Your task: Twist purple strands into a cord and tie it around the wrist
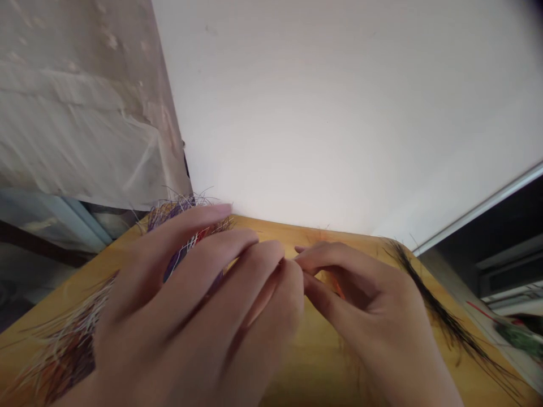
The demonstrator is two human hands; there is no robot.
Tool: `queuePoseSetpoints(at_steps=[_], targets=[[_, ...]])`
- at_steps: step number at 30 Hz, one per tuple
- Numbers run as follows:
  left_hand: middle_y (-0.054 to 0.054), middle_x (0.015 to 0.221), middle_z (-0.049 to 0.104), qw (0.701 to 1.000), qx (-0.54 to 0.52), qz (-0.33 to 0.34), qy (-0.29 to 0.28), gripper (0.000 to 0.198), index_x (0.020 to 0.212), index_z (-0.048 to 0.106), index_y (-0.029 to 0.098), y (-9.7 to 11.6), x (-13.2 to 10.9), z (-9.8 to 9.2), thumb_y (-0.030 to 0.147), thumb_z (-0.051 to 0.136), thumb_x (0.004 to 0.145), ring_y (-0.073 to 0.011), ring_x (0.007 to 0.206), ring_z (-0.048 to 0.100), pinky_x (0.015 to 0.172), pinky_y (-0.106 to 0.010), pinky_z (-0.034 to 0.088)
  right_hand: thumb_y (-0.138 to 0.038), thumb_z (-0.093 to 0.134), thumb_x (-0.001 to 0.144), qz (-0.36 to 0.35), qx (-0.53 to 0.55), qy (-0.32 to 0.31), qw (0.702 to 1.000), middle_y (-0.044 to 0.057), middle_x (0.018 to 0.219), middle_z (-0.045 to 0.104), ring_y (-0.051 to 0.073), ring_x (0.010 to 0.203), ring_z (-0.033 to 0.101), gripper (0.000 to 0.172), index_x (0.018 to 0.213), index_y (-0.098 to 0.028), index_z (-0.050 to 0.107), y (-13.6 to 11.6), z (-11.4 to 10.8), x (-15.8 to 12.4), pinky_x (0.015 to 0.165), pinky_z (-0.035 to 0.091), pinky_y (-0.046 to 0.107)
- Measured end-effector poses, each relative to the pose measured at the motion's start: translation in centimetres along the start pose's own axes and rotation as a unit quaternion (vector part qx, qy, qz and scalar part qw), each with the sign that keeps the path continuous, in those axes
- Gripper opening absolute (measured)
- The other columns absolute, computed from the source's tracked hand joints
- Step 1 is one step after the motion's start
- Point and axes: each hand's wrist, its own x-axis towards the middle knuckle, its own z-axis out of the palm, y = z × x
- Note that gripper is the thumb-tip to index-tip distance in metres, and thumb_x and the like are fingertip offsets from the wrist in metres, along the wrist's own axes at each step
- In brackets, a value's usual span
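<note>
My left hand lies across a yellow wooden tabletop, its fingers stretched toward the middle and over a tuft of purple, white and red fibres. Its fingertips meet my right hand near the centre. The right thumb and forefinger are pinched together, and whatever they hold is too fine to make out. Wisps of orange fibre show beneath that pinch. A mixed brown and white fibre bunch lies under the left hand's heel, and a long black fibre hank runs along the right side.
A white wall or board rises beyond the table's far edge. Crumpled translucent plastic hangs at upper left. A pale rail and dark shelving stand at right, with a green tuft low down.
</note>
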Motion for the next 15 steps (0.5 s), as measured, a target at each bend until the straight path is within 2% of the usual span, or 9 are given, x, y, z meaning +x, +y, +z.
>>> queuePoseSetpoints(at_steps=[2, 3, 5, 8, 10, 12, 13, 15], targets=[[0.001, 0.095, 0.074, 0.993, 0.096, 0.074, 0.004, 0.023, 0.100, 0.071, 0.020, 0.3, 0.0, 0.0, 0.014, 0.058, 0.082, -0.0213, 0.088, 0.069, 0.098, -0.041, 0.049, -0.017, 0.070, 0.078, 0.009, 0.025, 0.013, 1.000, -0.002, 0.072, 0.074, 0.014, 0.068, 0.069, 0.008, 0.073, -0.022, 0.072, 0.0, 0.1, 0.1, 0.061, 0.057, 0.020], [-0.003, 0.097, 0.074, 0.989, 0.123, 0.085, -0.001, 0.025, 0.103, 0.069, 0.016, 0.5, -0.2, 0.1, 0.011, 0.060, 0.080, -0.0230, 0.089, 0.068, 0.093, -0.043, 0.050, -0.017, 0.071, 0.078, 0.015, 0.040, 0.019, 0.999, -0.001, 0.072, 0.074, 0.014, 0.068, 0.070, 0.007, 0.073, -0.022, 0.072, 0.1, 0.2, 0.1, 0.062, 0.057, 0.020], [-0.006, 0.101, 0.073, 0.991, 0.119, 0.059, -0.017, 0.028, 0.106, 0.065, 0.014, 0.7, -0.4, 0.2, 0.008, 0.064, 0.079, -0.0245, 0.091, 0.066, 0.089, -0.045, 0.048, -0.018, 0.071, 0.078, 0.030, 0.077, 0.021, 0.996, 0.000, 0.071, 0.074, 0.015, 0.067, 0.070, 0.006, 0.072, -0.021, 0.072, 0.2, 0.5, 0.2, 0.062, 0.058, 0.021], [0.001, 0.089, 0.071, 0.998, 0.057, -0.021, -0.034, 0.013, 0.096, 0.061, 0.021, 0.2, -0.3, 0.3, 0.014, 0.060, 0.085, -0.0190, 0.079, 0.065, 0.080, -0.039, 0.046, -0.018, 0.070, 0.078, 0.050, 0.117, 0.007, 0.992, 0.000, 0.067, 0.071, 0.015, 0.063, 0.069, 0.008, 0.071, -0.020, 0.072, 0.4, 0.8, 0.4, 0.060, 0.058, 0.023], [0.005, 0.082, 0.069, 0.993, -0.015, -0.087, -0.075, 0.005, 0.091, 0.059, 0.026, -0.6, 0.1, 0.2, 0.023, 0.057, 0.088, -0.0150, 0.068, 0.064, 0.065, -0.031, 0.047, -0.017, 0.070, 0.079, 0.054, 0.122, -0.005, 0.991, 0.000, 0.064, 0.070, 0.014, 0.061, 0.068, 0.008, 0.071, -0.019, 0.072, 0.6, 0.8, 0.5, 0.060, 0.057, 0.023], [0.007, 0.082, 0.069, 0.980, -0.076, -0.132, -0.126, 0.006, 0.091, 0.059, 0.030, -1.5, 0.7, 0.1, 0.031, 0.054, 0.090, -0.0139, 0.067, 0.065, 0.055, -0.026, 0.048, -0.018, 0.070, 0.079, 0.051, 0.116, -0.010, 0.992, -0.001, 0.064, 0.070, 0.013, 0.059, 0.067, 0.007, 0.073, -0.019, 0.073, 0.7, 0.8, 0.4, 0.059, 0.057, 0.022], [0.007, 0.084, 0.069, 0.976, -0.095, -0.132, -0.143, 0.008, 0.092, 0.060, 0.030, -1.8, 1.0, 0.1, 0.031, 0.052, 0.091, -0.0141, 0.071, 0.066, 0.056, -0.025, 0.049, -0.019, 0.071, 0.079, 0.049, 0.113, -0.011, 0.992, -0.001, 0.064, 0.070, 0.012, 0.059, 0.067, 0.006, 0.074, -0.019, 0.073, 0.8, 0.8, 0.4, 0.060, 0.056, 0.022], [0.004, 0.090, 0.068, 0.982, -0.088, -0.085, -0.141, 0.012, 0.093, 0.061, 0.029, -2.0, 1.4, 0.2, 0.025, 0.049, 0.092, -0.0166, 0.083, 0.065, 0.067, -0.027, 0.051, -0.019, 0.071, 0.079, 0.042, 0.113, -0.005, 0.993, -0.001, 0.064, 0.070, 0.012, 0.060, 0.067, 0.005, 0.075, -0.020, 0.073, 0.8, 0.8, 0.4, 0.060, 0.056, 0.021]])
